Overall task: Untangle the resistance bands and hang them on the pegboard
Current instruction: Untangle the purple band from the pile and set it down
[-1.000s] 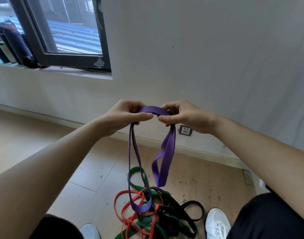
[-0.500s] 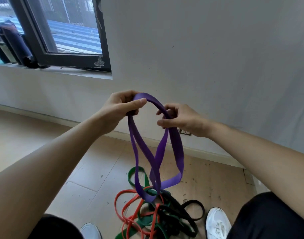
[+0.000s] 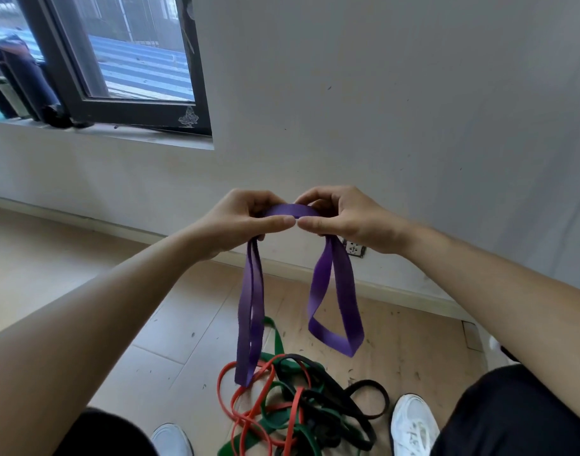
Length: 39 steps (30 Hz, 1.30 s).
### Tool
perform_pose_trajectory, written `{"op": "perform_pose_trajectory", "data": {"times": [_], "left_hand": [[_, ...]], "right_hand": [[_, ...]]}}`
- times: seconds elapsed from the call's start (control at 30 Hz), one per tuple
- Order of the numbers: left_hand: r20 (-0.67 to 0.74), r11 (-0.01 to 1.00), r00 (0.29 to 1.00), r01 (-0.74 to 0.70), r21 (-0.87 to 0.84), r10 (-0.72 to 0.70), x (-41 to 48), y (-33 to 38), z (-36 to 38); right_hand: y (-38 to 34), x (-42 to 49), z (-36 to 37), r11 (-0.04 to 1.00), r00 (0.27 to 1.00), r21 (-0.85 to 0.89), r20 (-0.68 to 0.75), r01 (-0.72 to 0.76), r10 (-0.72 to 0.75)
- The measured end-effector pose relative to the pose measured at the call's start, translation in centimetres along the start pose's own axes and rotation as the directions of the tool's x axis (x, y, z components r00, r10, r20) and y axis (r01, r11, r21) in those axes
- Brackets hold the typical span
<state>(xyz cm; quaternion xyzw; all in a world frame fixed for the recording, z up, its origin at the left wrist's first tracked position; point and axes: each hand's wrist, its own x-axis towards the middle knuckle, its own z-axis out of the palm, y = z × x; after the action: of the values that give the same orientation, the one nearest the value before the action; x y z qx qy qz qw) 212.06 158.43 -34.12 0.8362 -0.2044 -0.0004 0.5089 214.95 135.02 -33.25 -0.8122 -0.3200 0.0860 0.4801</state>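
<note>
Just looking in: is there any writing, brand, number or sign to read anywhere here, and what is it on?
None can be read.
Pale emblem on the window frame: a picture; any lettering is too small to tell.
Wall socket: no legible marking.
Purple band, gripped by the left hand and right hand: no print shows.
Floor bands, white shoe: nothing shows.
</note>
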Motion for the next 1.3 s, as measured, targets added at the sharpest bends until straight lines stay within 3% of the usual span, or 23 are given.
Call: {"op": "perform_pose_trajectory", "data": {"times": [0.1, 0.23, 0.33, 0.47, 0.7, 0.87, 0.97, 1.1, 1.17, 1.3], "left_hand": [[-0.064, 1.0, 0.998, -0.02, -0.008, 0.02, 0.3, 0.3, 0.0], [-0.205, 0.985, 0.979, -0.043, -0.166, 0.008, 0.7, 0.9, 0.1], [-0.311, 0.973, 0.95, -0.079, -0.218, 0.007, 0.7, 0.9, -0.7], [-0.384, 0.97, 0.923, -0.079, -0.229, -0.015, 0.4, 0.4, -1.8], [-0.5, 0.959, 0.863, -0.076, -0.274, -0.075, 0.0, -1.0, -4.2], [-0.529, 0.966, 0.832, 0.031, -0.257, -0.167, -0.9, -2.9, -4.9], [-0.522, 0.969, 0.829, 0.094, -0.227, -0.202, -1.1, -3.3, -4.8], [-0.541, 0.966, 0.809, 0.127, -0.224, -0.232, -1.3, -3.8, -4.9], [-0.533, 0.964, 0.811, 0.139, -0.226, -0.242, -1.2, -3.9, -4.8], [-0.543, 0.956, 0.796, 0.146, -0.254, -0.266, -0.8, -3.6, -4.6]], "right_hand": [[1.1, 0.1, 0.0, 0.998, 0.996, 0.004, 0.053, -0.07, 0.07], [4.8, -0.1, 1.5, 0.968, 0.961, -0.168, 0.175, -0.187, 0.216], [6.8, -0.3, 1.9, 0.945, 0.923, -0.199, 0.236, -0.261, 0.304], [7.5, 0.3, 2.7, 0.943, 0.917, -0.183, 0.244, -0.277, 0.317], [7.9, 0.8, 1.8, 0.898, 0.913, -0.342, 0.197, -0.277, 0.356], [7.8, 0.2, -0.4, 0.886, 0.929, -0.351, 0.096, -0.304, 0.357], [8.0, 0.0, -1.2, 0.916, 0.947, -0.243, -0.096, -0.32, 0.306], [7.3, 0.4, -2.5, 0.937, 0.879, 0.134, -0.325, -0.322, 0.348], [7.2, 0.4, -3.1, 0.911, 0.866, 0.265, -0.313, -0.315, 0.39], [7.2, -0.4, -4.2, 0.916, 0.914, 0.282, -0.208, -0.284, 0.347]]}}
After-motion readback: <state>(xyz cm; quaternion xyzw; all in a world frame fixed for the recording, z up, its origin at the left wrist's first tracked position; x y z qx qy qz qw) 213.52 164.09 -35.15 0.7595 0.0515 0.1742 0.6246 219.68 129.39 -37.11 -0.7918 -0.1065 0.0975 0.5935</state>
